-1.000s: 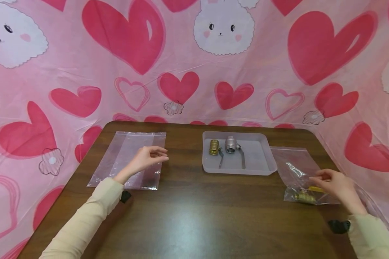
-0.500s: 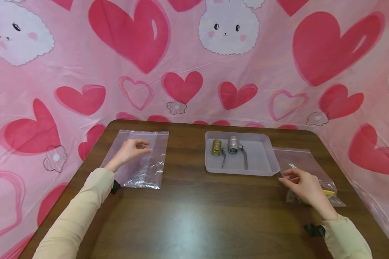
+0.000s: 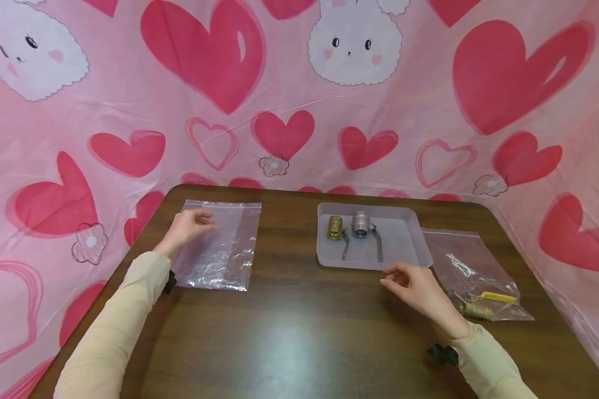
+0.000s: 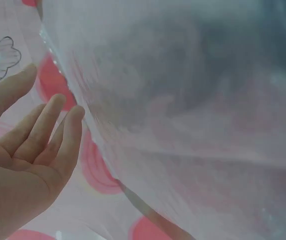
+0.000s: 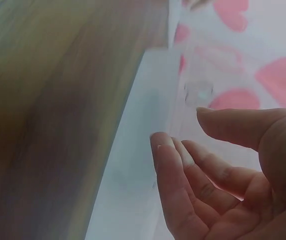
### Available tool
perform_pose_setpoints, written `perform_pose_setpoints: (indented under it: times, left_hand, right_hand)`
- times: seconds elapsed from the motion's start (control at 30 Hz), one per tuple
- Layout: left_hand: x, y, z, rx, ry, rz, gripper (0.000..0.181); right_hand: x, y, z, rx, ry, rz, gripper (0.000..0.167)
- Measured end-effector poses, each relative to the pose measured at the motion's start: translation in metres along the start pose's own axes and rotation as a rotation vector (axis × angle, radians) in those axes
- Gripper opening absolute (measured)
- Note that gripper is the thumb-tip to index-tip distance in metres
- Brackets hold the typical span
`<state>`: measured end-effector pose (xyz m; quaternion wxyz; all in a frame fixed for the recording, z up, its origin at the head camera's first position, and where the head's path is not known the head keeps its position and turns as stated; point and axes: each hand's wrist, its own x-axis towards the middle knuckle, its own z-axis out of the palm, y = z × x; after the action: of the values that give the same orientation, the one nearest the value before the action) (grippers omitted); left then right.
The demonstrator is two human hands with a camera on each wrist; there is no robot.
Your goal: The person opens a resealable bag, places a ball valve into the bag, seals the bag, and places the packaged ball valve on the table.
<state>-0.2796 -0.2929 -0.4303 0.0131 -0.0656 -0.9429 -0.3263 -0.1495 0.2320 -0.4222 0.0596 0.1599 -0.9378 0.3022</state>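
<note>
Over the left part of a flat clear zip bag [image 3: 224,244], the left hand [image 3: 187,230] hovers with relaxed fingers and holds nothing; in the left wrist view the hand [image 4: 38,145] has its fingers apart beside the blurred bag [image 4: 183,125]. The right hand [image 3: 416,291], loosely bent and empty, is at the front right edge of a translucent tray [image 3: 399,238]. Inside the tray lie a brass valve [image 3: 335,227] and a silver valve [image 3: 361,224], each with a grey lever. In the right wrist view, thumb and fingers of the hand [image 5: 223,175] are apart.
Right of the tray lies another clear zip bag [image 3: 459,255] holding a brass valve [image 3: 476,309] with a yellow handle [image 3: 499,297]. Everything rests on a brown wooden table [image 3: 279,338]. A pink heart-patterned cloth [image 3: 289,72] hangs around its back and sides.
The right hand has moved left from the filled bag to the tray's front corner, uncovering the yellow handle. The left hand has moved left and slightly back over the flat bag.
</note>
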Motion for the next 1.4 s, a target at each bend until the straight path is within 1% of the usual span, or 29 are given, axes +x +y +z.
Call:
perform_pose_setpoints:
  times: [0.1,0.2,0.43,0.57,0.7,0.9,1.03,1.13,1.27,1.4]
  left_hand:
    - [0.002,-0.004,-0.002,-0.001,0.009,-0.013,0.049]
    - [0.004,-0.008,-0.005,0.006,0.015,-0.011,0.049]
    - [0.012,-0.01,-0.01,0.065,0.054,0.001,0.045]
    - [0.016,-0.011,-0.012,0.07,0.06,-0.001,0.044]
    - [0.02,-0.012,-0.012,0.068,0.063,-0.017,0.046]
    - [0.023,-0.011,-0.015,0.074,0.051,-0.08,0.053]
    - [0.025,-0.012,-0.016,0.073,0.043,-0.124,0.056]
    - [0.027,-0.015,-0.015,0.069,0.04,-0.14,0.056]
    - [0.03,-0.017,-0.014,0.062,0.041,-0.161,0.055]
    - [0.034,-0.015,-0.013,0.052,0.026,-0.192,0.053]
  right_hand:
    - [0.007,-0.011,0.013,0.051,-0.03,-0.048,0.015]
    - [0.013,-0.023,0.023,0.094,-0.058,-0.08,0.014]
    - [0.026,-0.046,0.045,0.161,-0.155,-0.121,0.015]
    - [0.032,-0.059,0.06,0.205,-0.223,-0.138,0.016]
    - [0.04,-0.074,0.073,0.239,-0.266,-0.14,0.016]
    - [0.051,-0.092,0.091,0.295,-0.325,-0.12,0.017]
    - [0.057,-0.102,0.105,0.345,-0.382,-0.09,0.02]
    - [0.063,-0.111,0.113,0.385,-0.425,-0.051,0.024]
    - [0.074,-0.122,0.124,0.422,-0.454,-0.008,0.029]
    - [0.083,-0.13,0.134,0.441,-0.467,0.034,0.031]
